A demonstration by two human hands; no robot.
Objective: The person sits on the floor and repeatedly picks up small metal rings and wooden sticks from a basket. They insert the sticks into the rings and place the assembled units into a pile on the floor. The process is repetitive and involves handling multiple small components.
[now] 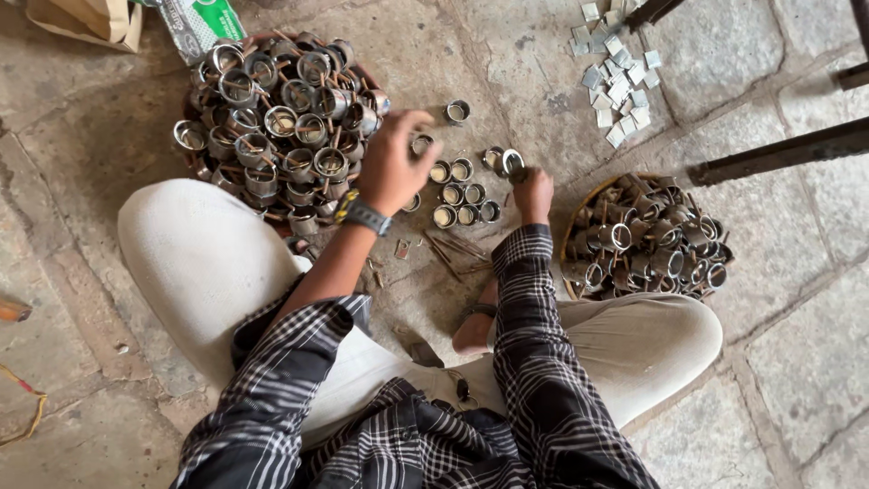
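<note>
Checked sleeves over stone floor

Around the small rings on the floor, the left is blocked by the heaped basket, the right by another basket; bare stone lies open beyond them.

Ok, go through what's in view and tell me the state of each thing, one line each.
Left hand: hovering over small metal rings set out on the floor.
Right hand: gripping one shiny metal ring.
Left round basket: heaped with rings.
Right round basket: heaped too.
Flat grey metal squares: loosely scattered.
</note>
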